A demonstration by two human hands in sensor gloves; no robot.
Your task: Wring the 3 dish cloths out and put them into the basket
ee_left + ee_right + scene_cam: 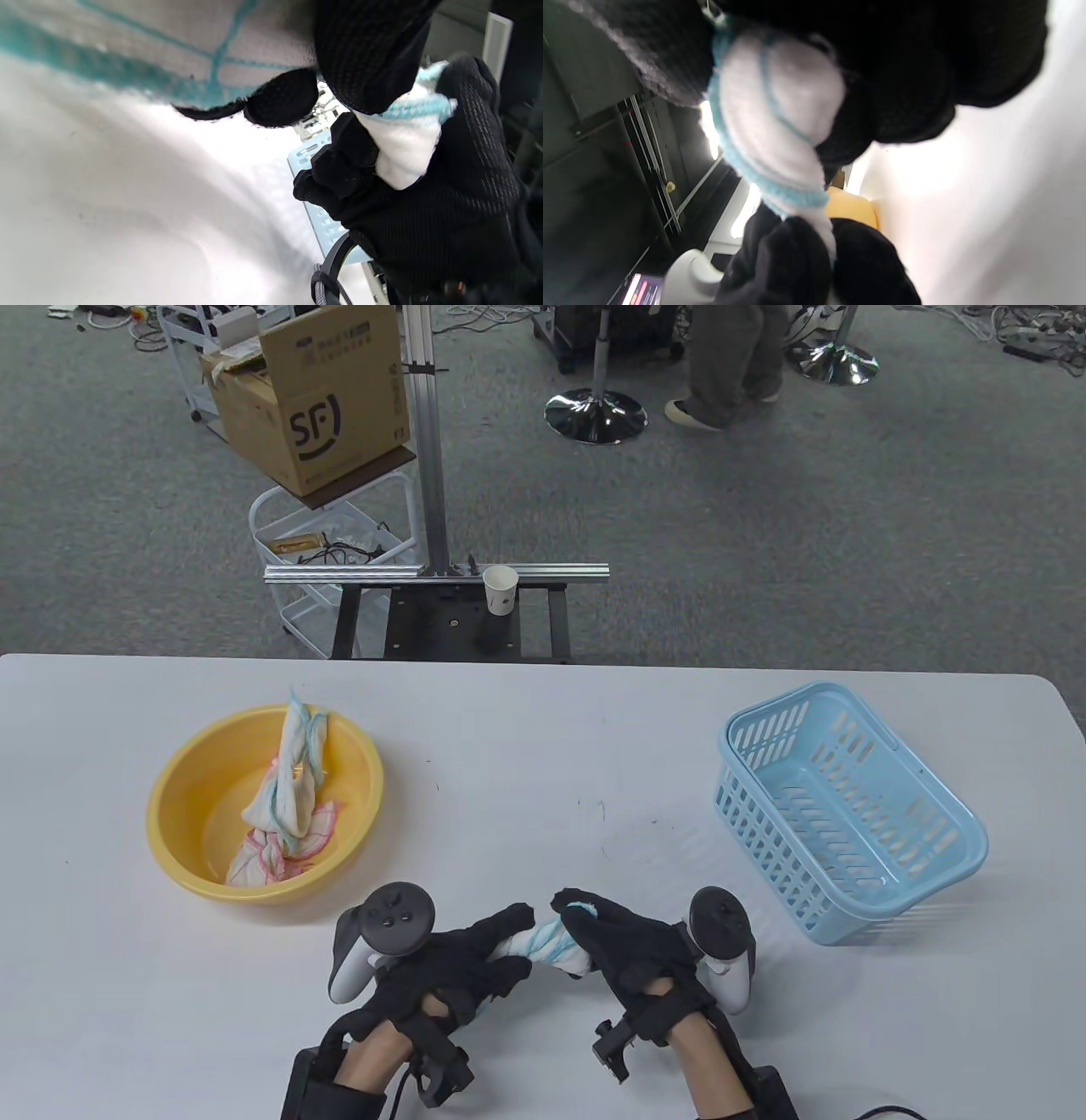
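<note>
A white dish cloth with blue stripes is twisted into a rope just above the table's front edge. My left hand grips its left end and my right hand grips its right end. The wrist views show the same cloth bunched inside the black gloves. Two more cloths lie in the yellow basin at the left: a blue-striped one standing twisted and a pink-striped one under it. The light blue basket stands at the right with nothing in it.
The white table spreads between basin and basket. Beyond its far edge stand a metal frame with a paper cup, a cardboard box on a wire cart, and a person's legs by a stool base.
</note>
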